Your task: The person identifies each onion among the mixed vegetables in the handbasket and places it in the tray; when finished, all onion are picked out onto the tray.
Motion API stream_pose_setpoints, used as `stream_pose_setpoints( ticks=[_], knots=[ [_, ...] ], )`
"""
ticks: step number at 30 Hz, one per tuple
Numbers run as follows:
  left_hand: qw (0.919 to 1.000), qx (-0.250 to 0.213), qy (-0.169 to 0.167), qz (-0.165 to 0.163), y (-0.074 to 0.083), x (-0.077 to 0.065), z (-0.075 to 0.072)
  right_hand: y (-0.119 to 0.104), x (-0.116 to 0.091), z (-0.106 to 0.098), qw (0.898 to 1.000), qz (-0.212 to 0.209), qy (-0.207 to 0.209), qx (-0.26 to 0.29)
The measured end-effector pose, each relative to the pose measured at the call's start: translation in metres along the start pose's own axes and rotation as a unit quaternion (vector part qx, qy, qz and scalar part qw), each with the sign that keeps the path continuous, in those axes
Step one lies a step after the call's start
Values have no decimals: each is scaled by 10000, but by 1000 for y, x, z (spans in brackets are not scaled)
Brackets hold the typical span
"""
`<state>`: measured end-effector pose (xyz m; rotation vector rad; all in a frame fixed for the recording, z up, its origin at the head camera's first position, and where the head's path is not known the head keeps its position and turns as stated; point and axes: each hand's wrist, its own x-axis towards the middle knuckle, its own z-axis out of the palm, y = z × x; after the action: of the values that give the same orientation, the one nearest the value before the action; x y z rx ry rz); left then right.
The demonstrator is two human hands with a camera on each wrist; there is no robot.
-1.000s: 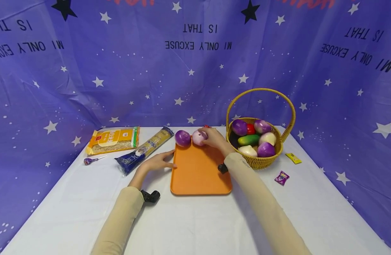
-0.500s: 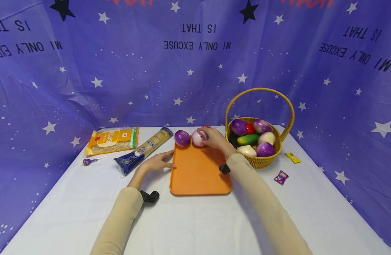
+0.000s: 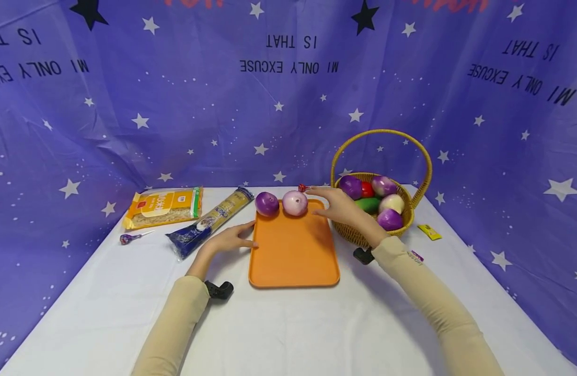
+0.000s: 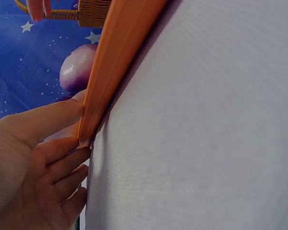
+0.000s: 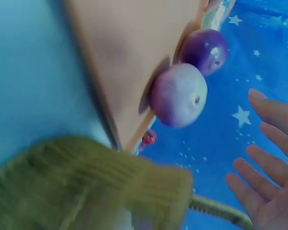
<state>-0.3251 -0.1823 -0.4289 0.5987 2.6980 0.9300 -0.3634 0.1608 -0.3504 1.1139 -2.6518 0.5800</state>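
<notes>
On the orange tray (image 3: 293,250), two toy onions sit side by side at the far end: a deep purple onion (image 3: 267,204) on the left and a paler pinkish onion (image 3: 295,203). My left hand (image 3: 228,240) rests against the tray's left edge, thumb and fingers spread along the rim. To the right of the pale onion, my right hand (image 3: 341,208) hovers over the tray's far right corner with nothing in its fingers. In the right wrist view, a gap shows between its extended fingers (image 5: 266,163) and the pale onion (image 5: 178,95).
A wicker basket (image 3: 356,235) with a tall handle holds onions, a cucumber and a red vegetable. At left lie a blue-ended noodle pack (image 3: 210,222), an orange food bag (image 3: 163,208) and a lollipop (image 3: 128,238). A red lollipop (image 3: 302,187) and yellow candy (image 3: 429,232) lie farther right.
My right hand has let go of the pale onion and moved right toward the basket, leaving the onion on the tray. My left hand stays at the tray's edge.
</notes>
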Motion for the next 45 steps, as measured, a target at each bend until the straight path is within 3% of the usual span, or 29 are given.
stream_pose_setpoints(
  ticks=[6,13,21,27,30,45],
  knots=[
    [10000,-28,21,14,-2,-1,0,4,-29,-24,9993,343,-130,-4],
    [10000,-7,29,30,-3,-2,-1,32,-40,-42,9992,340,-117,-195],
    [10000,-72,-9,18,-3,-1,0,65,-29,-56,9978,603,-34,-262],
    [9999,-100,-45,5,-2,-1,0,83,-22,-58,9875,1496,-423,-262],
    [9999,-119,-80,-13,-1,-1,0,89,-19,-58,9831,1738,-566,-102],
    [9999,-75,-3,68,2,-2,-1,88,0,-72,9758,1910,-1057,-140]
  ],
)
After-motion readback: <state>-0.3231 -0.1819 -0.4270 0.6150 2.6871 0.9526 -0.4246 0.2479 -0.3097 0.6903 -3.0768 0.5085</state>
